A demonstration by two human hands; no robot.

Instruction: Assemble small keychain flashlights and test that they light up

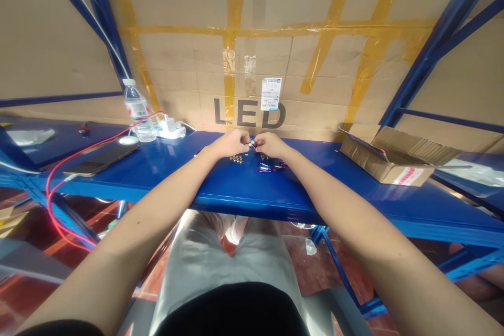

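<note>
Above the blue tabletop (244, 189), my left hand (236, 142) and my right hand (271, 145) meet with fingertips pinched. Between them is a small shiny silvery piece (252, 143), which both hands seem to hold; its kind is too small to make out. Just below my left hand lies a little cluster of brass-coloured metal parts (236, 158). More small dark-gold parts (264, 157) lie beneath my right hand. Close to my right wrist rest several glossy purple-blue metallic pieces (271, 167), partly covered by the forearm.
On the left stand a water bottle (139, 110) and a white charger on a power strip (170, 128). A phone (103, 159) with a red cable (48, 189) lies nearer. An open cardboard box (394, 155) sits at right. A large cardboard sheet (189, 79) forms the back.
</note>
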